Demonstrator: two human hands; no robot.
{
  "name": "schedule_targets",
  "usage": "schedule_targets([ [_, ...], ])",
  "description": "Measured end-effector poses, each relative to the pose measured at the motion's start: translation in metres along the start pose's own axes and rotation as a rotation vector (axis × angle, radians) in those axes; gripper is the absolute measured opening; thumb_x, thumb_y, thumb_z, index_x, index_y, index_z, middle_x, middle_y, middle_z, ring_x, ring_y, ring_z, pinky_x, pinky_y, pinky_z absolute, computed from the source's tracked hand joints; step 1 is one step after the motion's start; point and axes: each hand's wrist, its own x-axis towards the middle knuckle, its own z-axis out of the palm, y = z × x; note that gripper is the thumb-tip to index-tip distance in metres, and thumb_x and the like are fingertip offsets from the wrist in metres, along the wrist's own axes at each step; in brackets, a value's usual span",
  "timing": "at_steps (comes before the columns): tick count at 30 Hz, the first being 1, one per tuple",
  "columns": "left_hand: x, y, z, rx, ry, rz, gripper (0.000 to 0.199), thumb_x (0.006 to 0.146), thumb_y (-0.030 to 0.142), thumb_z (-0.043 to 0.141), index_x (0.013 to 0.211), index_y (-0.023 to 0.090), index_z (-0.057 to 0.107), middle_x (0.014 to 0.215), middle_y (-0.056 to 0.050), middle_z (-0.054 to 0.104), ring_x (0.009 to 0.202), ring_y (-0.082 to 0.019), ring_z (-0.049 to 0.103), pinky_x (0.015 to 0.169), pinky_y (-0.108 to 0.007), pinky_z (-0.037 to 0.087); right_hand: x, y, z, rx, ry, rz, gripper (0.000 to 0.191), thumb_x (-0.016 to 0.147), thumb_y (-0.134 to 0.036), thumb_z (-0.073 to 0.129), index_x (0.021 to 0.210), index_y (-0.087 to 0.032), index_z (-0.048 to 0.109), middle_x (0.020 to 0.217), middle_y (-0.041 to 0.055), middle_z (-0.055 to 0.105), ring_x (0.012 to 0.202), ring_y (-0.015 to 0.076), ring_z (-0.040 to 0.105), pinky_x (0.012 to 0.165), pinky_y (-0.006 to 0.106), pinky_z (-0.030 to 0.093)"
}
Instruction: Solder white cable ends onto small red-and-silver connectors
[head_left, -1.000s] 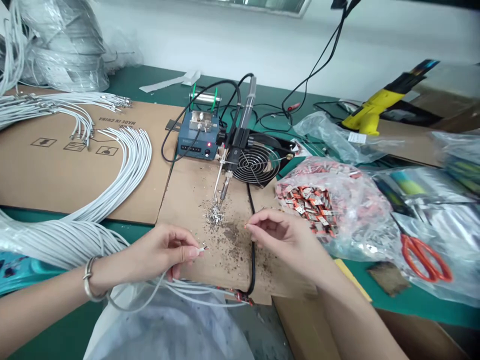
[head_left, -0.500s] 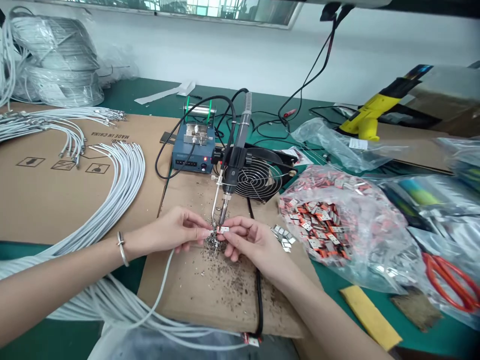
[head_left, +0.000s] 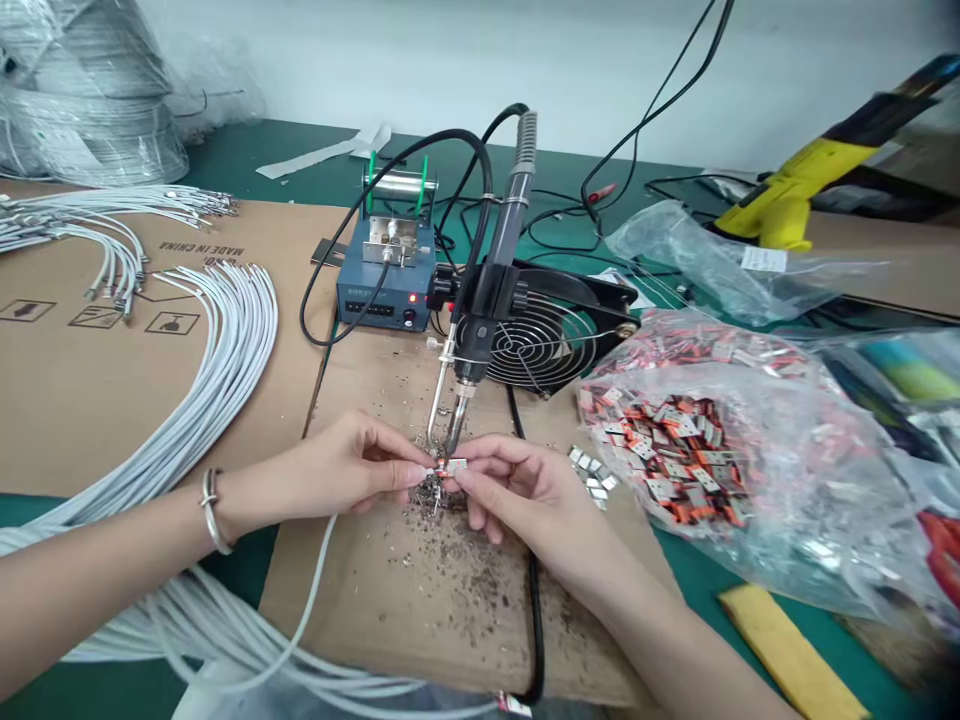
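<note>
Between finger and thumb, my left hand (head_left: 367, 465) pinches the end of a white cable (head_left: 321, 570) that trails down toward the front edge. My right hand (head_left: 517, 485) holds a small white and orange connector (head_left: 454, 465) against that cable end. Just above the joint stands the tip of a soldering iron (head_left: 480, 330), clamped at a slant in a holder. A thin metal feed tube (head_left: 437, 395) runs down beside it. Under the fingers lies a heap of solder scraps (head_left: 431, 495). Whether the tip touches the connector is hard to tell.
Behind stands a blue solder station (head_left: 386, 285) with a solder spool, beside a black fan (head_left: 547, 345). At right are a bag of connectors (head_left: 682, 460), small metal shells (head_left: 592, 475) and a yellow sponge (head_left: 795, 650). Bundled white cables (head_left: 240, 350) lie left.
The camera view has shifted closer and lower, so the bench things appear larger. Both hands keep their pinch on the cable and connector beneath the iron's tip.
</note>
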Motion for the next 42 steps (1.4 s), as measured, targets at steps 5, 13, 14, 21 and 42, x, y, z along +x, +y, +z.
schedule_targets([
  [5, 0.0012, 0.0016, -0.0005, -0.002, -0.020, 0.015, 0.021, 0.080, 0.028, 0.054, 0.079, 0.012, 0.068, 0.057, 0.003, 0.050, 0.038, -0.003, 0.033, 0.032, -0.014, 0.023, 0.0002, -0.0007, -0.0002, -0.004, -0.002, -0.001, 0.024, 0.065, -0.032, 0.071, 0.081, -0.016, 0.062, 0.063, 0.0018, 0.064, 0.040, 0.0058, 0.049, 0.033, 0.014, 0.038],
  [13, 0.0021, 0.0015, -0.0010, -0.053, 0.005, -0.014, 0.019, 0.079, 0.027, 0.055, 0.083, 0.013, 0.067, 0.057, 0.003, 0.051, 0.035, -0.002, 0.031, 0.032, -0.014, 0.022, 0.0020, 0.0017, -0.0002, 0.029, 0.006, -0.001, 0.022, 0.065, -0.031, 0.072, 0.080, -0.018, 0.062, 0.062, 0.0001, 0.064, 0.038, 0.0049, 0.046, 0.032, 0.014, 0.035],
  [14, 0.0024, 0.0015, -0.0010, -0.058, 0.010, -0.014, 0.019, 0.079, 0.027, 0.055, 0.084, 0.013, 0.067, 0.057, 0.003, 0.051, 0.035, -0.002, 0.031, 0.032, -0.014, 0.022, 0.0021, 0.0019, -0.0004, 0.031, 0.006, -0.003, 0.022, 0.065, -0.031, 0.072, 0.080, -0.018, 0.062, 0.062, 0.0000, 0.064, 0.038, 0.0048, 0.046, 0.032, 0.014, 0.034],
  [21, 0.0016, 0.0041, 0.0013, -0.065, 0.040, -0.037, 0.019, 0.079, 0.026, 0.056, 0.085, 0.012, 0.067, 0.055, 0.003, 0.051, 0.034, -0.002, 0.031, 0.031, -0.015, 0.021, 0.0002, 0.0003, -0.0006, 0.046, 0.008, -0.005, 0.019, 0.066, -0.028, 0.072, 0.080, -0.018, 0.064, 0.064, 0.0016, 0.066, 0.040, 0.0056, 0.045, 0.034, 0.015, 0.033],
  [42, 0.0005, 0.0097, -0.0008, -0.056, -0.009, -0.067, 0.018, 0.080, 0.026, 0.057, 0.084, 0.011, 0.065, 0.059, 0.003, 0.052, 0.035, -0.002, 0.033, 0.032, -0.014, 0.021, -0.0023, -0.0019, 0.0004, 0.063, 0.006, -0.060, 0.013, 0.066, -0.025, 0.073, 0.077, -0.019, 0.067, 0.060, 0.0016, 0.067, 0.047, 0.0075, 0.050, 0.039, 0.015, 0.031],
])
